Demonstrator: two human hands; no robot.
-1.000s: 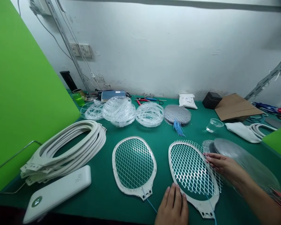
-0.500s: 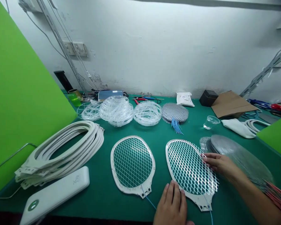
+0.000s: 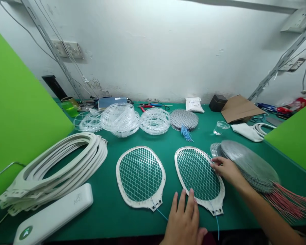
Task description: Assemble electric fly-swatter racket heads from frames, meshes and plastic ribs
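In front of me lies a white oval racket frame (image 3: 177,170) with a metal mesh (image 3: 197,173) in its opening and a blue wire (image 3: 217,226) running from its neck. My right hand (image 3: 228,172) is closed at the frame's right side, thumb and finger on the mesh edge. My left hand (image 3: 185,214) lies flat with its fingers stretched out, fingertips by the frame's lower left rim. To the left rests a second white racket frame (image 3: 119,175), also fitted with mesh (image 3: 141,173) and a blue wire (image 3: 161,213).
White frames (image 3: 73,170) are stacked at left, behind a white power bank (image 3: 53,214). Fine mesh discs with red wires (image 3: 285,202) lie at right. Clear plastic rings (image 3: 121,119), coarse mesh discs (image 3: 184,119) and a cup of clear liquid (image 3: 221,127) stand farther back.
The mesh, which overlapped the right frame's right rim, now sits inside its opening. My left hand's fingers have spread. The view has shifted slightly.
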